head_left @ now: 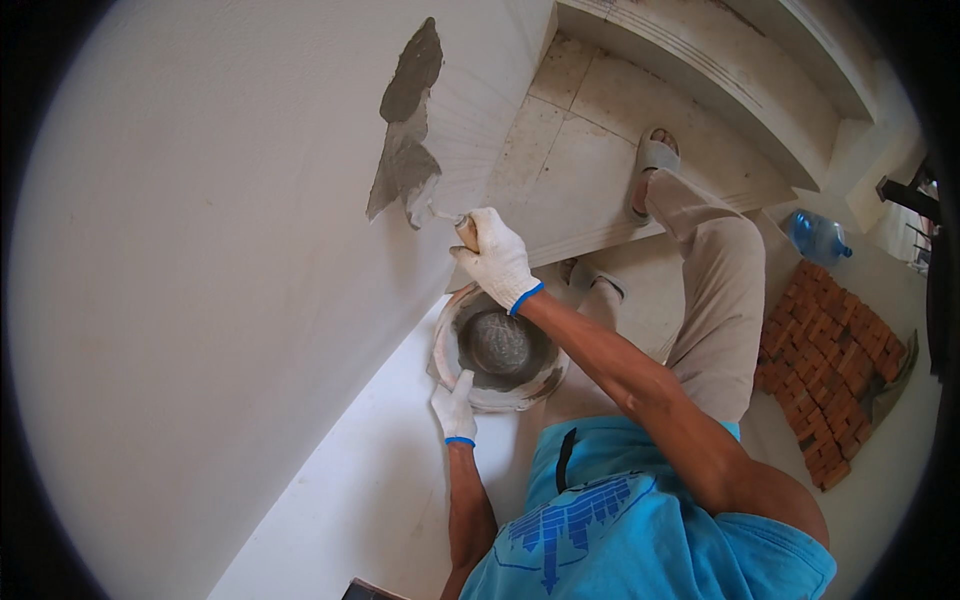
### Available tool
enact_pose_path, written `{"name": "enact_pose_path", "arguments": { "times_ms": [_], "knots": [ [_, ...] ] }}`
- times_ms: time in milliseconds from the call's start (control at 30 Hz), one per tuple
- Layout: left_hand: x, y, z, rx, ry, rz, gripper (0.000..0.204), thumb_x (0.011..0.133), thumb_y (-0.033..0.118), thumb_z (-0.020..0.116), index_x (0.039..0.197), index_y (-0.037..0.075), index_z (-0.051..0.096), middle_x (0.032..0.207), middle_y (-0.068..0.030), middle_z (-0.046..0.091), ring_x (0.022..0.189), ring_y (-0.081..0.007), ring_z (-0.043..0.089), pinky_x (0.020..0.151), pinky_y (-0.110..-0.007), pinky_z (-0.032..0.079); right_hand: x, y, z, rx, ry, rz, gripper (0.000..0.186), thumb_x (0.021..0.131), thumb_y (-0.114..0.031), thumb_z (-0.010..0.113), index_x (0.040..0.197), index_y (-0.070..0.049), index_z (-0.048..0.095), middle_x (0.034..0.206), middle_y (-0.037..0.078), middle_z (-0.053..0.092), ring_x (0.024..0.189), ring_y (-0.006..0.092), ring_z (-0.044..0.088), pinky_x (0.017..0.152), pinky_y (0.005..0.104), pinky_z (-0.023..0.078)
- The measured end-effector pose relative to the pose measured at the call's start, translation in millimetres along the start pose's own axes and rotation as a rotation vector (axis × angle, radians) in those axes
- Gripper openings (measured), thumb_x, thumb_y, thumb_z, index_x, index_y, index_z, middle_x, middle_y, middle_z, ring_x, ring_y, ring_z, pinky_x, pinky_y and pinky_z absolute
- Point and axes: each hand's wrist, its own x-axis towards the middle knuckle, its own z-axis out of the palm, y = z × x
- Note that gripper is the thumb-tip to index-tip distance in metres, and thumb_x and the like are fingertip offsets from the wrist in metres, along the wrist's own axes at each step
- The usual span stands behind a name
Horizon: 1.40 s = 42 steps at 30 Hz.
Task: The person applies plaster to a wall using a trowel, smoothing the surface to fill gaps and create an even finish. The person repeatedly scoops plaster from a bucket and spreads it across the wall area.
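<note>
My right hand (497, 258), in a white knit glove with a blue cuff, grips the wooden handle of a trowel (466, 232). The trowel's metal end points at the white wall (230, 230), by the lower tip of a rough grey mortar patch (405, 155). Its blade barely shows, so whether it touches the wall I cannot tell. Below, my gloved left hand (453, 408) holds the near left rim of a round, mortar-smeared basin (442, 338), thumb over the edge, fingers hidden underneath. In the basin sits a rounded mound of wet grey mortar (499, 342).
Curved steps (700, 70) rise at the upper right. One of my sandalled feet (657, 155) stands on the tiled landing, the other behind the basin. To the right lie a clear blue water jug (818, 238) and a spread of reddish-brown blocks (825, 360).
</note>
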Motion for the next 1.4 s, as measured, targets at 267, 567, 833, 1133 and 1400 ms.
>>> {"name": "enact_pose_path", "arguments": {
  "times_ms": [267,567,833,1133,1400],
  "knots": [
    [0.1,1.6,1.3,-0.011,-0.024,-0.017,0.057,0.092,0.008,0.077,0.139,-0.017,0.055,0.130,-0.0129,0.064,0.114,-0.0188,0.061,0.099,-0.032,0.050,37.9,-29.5,1.2,0.045,0.124,-0.003,0.046,0.084,-0.021,0.081,0.120,-0.007,0.055,0.114,0.019,0.062,0.103,0.0457,0.065,0.087,0.0500,0.053],
    [-12.1,26.9,15.4,-0.004,-0.021,0.144,0.062,0.092,0.004,0.075,0.146,-0.014,0.051,0.138,-0.0149,0.062,0.123,-0.0216,0.060,0.106,-0.034,0.048,14.2,-7.4,-15.0,0.061,0.105,0.050,0.049,0.081,-0.021,0.082,0.122,-0.007,0.057,0.116,0.020,0.063,0.105,0.0456,0.065,0.087,0.0500,0.054],
    [-5.8,12.0,9.8,-0.044,-0.032,0.074,0.060,0.091,0.001,0.075,0.145,-0.015,0.052,0.136,-0.0128,0.062,0.120,-0.0211,0.060,0.104,-0.033,0.049,72.3,-23.8,-18.8,0.078,0.247,0.095,0.052,0.080,-0.018,0.081,0.125,-0.006,0.057,0.111,0.021,0.066,0.102,0.0436,0.066,0.088,0.0481,0.053],
    [1.3,-4.3,2.3,-0.069,-0.014,0.047,0.057,0.091,0.004,0.076,0.140,-0.016,0.055,0.126,-0.0112,0.065,0.108,-0.0182,0.063,0.095,-0.032,0.051,76.6,-35.4,-6.9,0.137,0.199,0.061,0.050,0.082,-0.016,0.076,0.125,-0.006,0.055,0.115,0.022,0.066,0.105,0.0483,0.065,0.087,0.0525,0.053],
    [2.4,-6.3,1.2,-0.055,0.005,-0.003,0.050,0.090,0.005,0.078,0.134,-0.014,0.060,0.121,-0.0106,0.067,0.106,-0.0185,0.063,0.094,-0.032,0.052,50.7,-46.0,-7.1,0.139,0.088,0.008,0.052,0.080,-0.017,0.081,0.124,-0.006,0.055,0.110,0.023,0.066,0.101,0.0470,0.066,0.086,0.0498,0.054]
  ]
}}
